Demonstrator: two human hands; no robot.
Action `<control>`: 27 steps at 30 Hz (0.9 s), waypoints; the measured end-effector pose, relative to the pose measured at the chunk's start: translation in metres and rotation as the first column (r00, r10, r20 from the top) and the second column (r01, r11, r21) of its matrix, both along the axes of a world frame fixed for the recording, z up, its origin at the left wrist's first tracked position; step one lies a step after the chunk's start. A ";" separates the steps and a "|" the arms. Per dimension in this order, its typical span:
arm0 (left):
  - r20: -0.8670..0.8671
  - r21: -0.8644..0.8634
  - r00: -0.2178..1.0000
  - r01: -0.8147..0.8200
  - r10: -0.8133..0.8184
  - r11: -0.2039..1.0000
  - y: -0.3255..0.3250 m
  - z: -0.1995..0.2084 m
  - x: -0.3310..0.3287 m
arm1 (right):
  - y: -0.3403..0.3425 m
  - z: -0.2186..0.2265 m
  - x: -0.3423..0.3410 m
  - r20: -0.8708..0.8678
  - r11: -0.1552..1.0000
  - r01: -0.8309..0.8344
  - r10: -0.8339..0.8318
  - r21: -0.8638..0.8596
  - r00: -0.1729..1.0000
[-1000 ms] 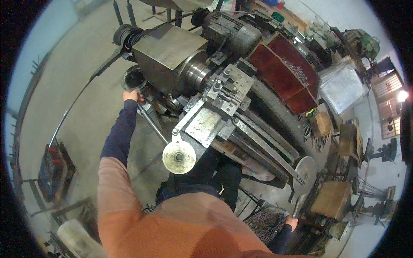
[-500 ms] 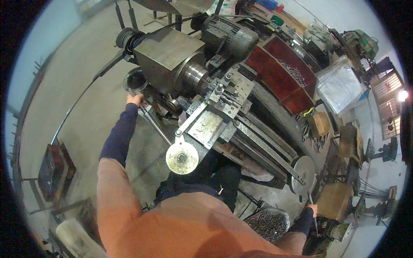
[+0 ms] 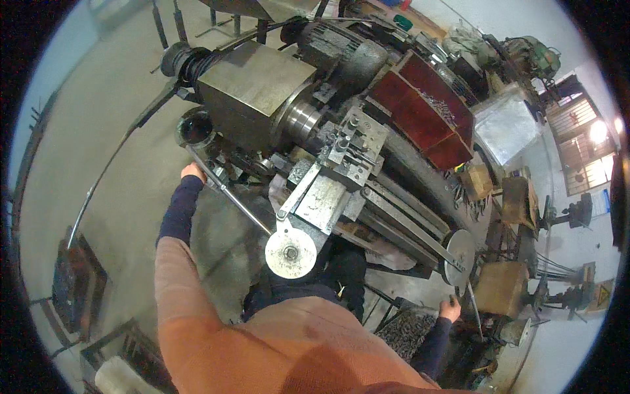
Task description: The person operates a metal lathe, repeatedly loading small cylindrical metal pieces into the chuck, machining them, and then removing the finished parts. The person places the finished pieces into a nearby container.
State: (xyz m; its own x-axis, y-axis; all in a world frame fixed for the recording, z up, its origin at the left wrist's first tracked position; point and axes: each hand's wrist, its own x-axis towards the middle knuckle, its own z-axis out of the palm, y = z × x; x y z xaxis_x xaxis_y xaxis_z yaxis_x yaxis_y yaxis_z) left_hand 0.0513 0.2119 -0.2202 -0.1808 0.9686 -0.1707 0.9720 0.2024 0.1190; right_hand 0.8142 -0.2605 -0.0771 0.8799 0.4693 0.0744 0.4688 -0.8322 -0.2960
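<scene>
My left hand [image 3: 193, 172] is at the upper end of a long metal lever [image 3: 239, 203], its fingers curled against the bar. The lever slants down toward a round pale handwheel [image 3: 290, 253] on the lathe's front. At the right, my right hand [image 3: 450, 308] is loosely closed beside a thin metal handle rod [image 3: 474, 312], apart from it; nothing shows in its fingers. That rod hangs by a grey disc [image 3: 459, 257] at the bed's end. Between my hands lies the lathe's tool post [image 3: 351, 141], facing the shiny spindle [image 3: 303, 121].
A dark red tray [image 3: 420, 108] with small metal parts stands behind the bed. Below my right arm sits a container of dark small pieces [image 3: 407, 331]. A motor [image 3: 344, 56] is behind the headstock [image 3: 252, 79]. Cardboard boxes [image 3: 502, 289] stand at the right.
My right hand has come off the handle rod and moved left. My left hand has shifted slightly down and left along with the lever's end. The whole view has tilted a little.
</scene>
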 end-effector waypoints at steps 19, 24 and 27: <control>-0.006 0.340 0.990 0.135 -0.142 0.931 -0.019 0.069 -0.063 | 0.372 0.196 -0.273 0.385 -0.094 -0.966 0.923 0.239 0.006; -0.399 0.534 0.897 0.061 0.188 0.843 -0.083 0.211 -0.189 | 0.437 0.162 -0.370 0.238 0.035 -0.998 0.971 -0.060 0.020; -0.151 0.309 0.899 -0.353 0.412 0.883 -0.119 0.182 -0.240 | 0.440 0.164 -0.386 0.162 0.156 -0.982 0.977 -0.109 0.137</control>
State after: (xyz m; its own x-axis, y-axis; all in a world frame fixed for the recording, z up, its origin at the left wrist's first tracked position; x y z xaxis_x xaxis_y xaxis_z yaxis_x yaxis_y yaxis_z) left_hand -0.1884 0.0929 -0.0381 -0.5486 0.8193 0.1665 0.8332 0.5523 0.0273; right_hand 0.4277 0.1800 0.0870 -0.3496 0.9224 0.1641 0.9203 0.3709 -0.1241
